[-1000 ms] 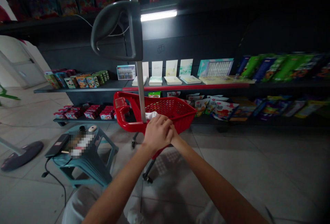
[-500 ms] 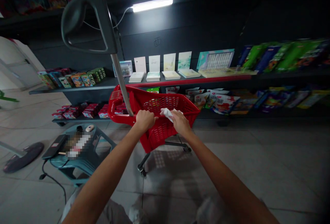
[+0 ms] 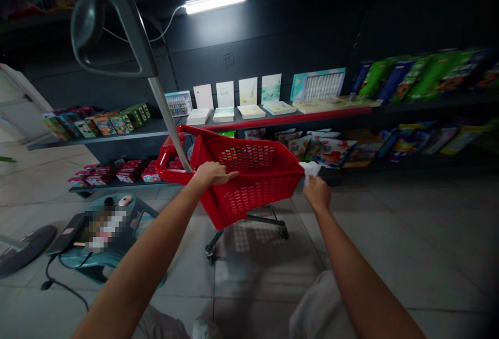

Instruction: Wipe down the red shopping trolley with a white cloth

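Observation:
A red plastic shopping cart [image 3: 253,198] stands side-on in front of me, its basket pierced with a grid of holes. My left hand [image 3: 212,173] is closed over the near rim of the basket, by the handle end, with the thumb lying along the edge. At the basket's right-hand tip, my right hand [image 3: 317,192] grips a crumpled white cloth [image 3: 311,168]. The cloth touches the rim corner there. Whether it is fabric or paper I cannot tell.
Behind the cart runs a dark shelf [image 3: 331,116] with booklets [image 3: 251,112], small boxes [image 3: 119,123] and snack bags [image 3: 331,152]. A grey pole [image 3: 166,115] with a loop handle rises at the cart's left. A teal stool [image 3: 134,201] bearing items stands at lower left.
My right hand has slid rightward along the basket rim with the white cloth, from mid-rim to the tip. My left hand stays on the rim. The view has shifted slightly.

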Tool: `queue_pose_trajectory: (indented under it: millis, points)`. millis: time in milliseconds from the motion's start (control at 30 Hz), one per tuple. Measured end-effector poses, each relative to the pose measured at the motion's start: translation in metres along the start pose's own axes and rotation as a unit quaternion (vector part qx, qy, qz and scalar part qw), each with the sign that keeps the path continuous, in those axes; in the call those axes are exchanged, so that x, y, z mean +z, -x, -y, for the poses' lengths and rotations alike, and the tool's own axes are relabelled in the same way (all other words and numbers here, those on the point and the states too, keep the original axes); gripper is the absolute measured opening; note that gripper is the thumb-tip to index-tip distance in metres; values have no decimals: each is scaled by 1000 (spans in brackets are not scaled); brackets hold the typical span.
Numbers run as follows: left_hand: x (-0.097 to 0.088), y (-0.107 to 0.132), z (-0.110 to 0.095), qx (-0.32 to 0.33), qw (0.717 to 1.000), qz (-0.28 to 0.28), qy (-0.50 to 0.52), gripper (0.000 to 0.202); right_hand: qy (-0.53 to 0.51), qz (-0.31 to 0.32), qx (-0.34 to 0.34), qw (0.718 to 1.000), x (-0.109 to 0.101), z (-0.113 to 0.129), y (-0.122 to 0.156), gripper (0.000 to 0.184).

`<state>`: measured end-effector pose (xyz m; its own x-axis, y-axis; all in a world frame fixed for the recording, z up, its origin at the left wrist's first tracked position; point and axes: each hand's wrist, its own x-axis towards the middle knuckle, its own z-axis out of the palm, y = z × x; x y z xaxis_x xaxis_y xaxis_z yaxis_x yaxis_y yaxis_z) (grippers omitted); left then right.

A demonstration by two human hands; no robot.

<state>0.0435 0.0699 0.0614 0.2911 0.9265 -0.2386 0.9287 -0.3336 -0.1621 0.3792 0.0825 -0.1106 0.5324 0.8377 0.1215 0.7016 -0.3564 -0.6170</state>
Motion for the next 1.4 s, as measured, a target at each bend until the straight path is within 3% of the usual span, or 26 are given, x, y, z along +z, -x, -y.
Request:
queue_pose_trajectory:
  millis: [100,233,400,533,667,800,933,1033,1133,1267,1400]
  points:
    - [1,-10,-5,-2,1000,-13,-4,82,9,33,5,999,0,1,5,51]
    - [1,-23,-12,21,999,-21,-21,74,54,29,14,998,-13,10,13,48]
    - [0,-31,-19,53,998,-22,-27,77,73,45,-21,996,-19,37,32,44]
    - [-2,-36,-27,52,998,-28,-19,79,41,71,-118,990,3,78,71,42]
    - [-3,-44,-35,49,998,-39,-7,76,-30,79,-249,965,27,113,112,35]
    - [-2,-52,-41,44,998,-45,-4,78,-98,58,-333,936,48,132,138,38]
    - [-4,-53,-46,34,997,-62,3,77,-102,55,-436,893,61,142,154,24]
    - [-6,-52,-50,26,998,-58,4,74,-78,74,-510,853,70,147,166,25]
    - [-7,-50,-51,22,998,-61,3,75,-34,105,-544,832,83,143,177,23]
    - [-4,-49,-47,11,997,-77,8,80,12,160,-512,844,103,123,185,24]
    - [-2,-48,-40,20,996,-81,-7,81,56,182,-470,862,110,97,168,26]
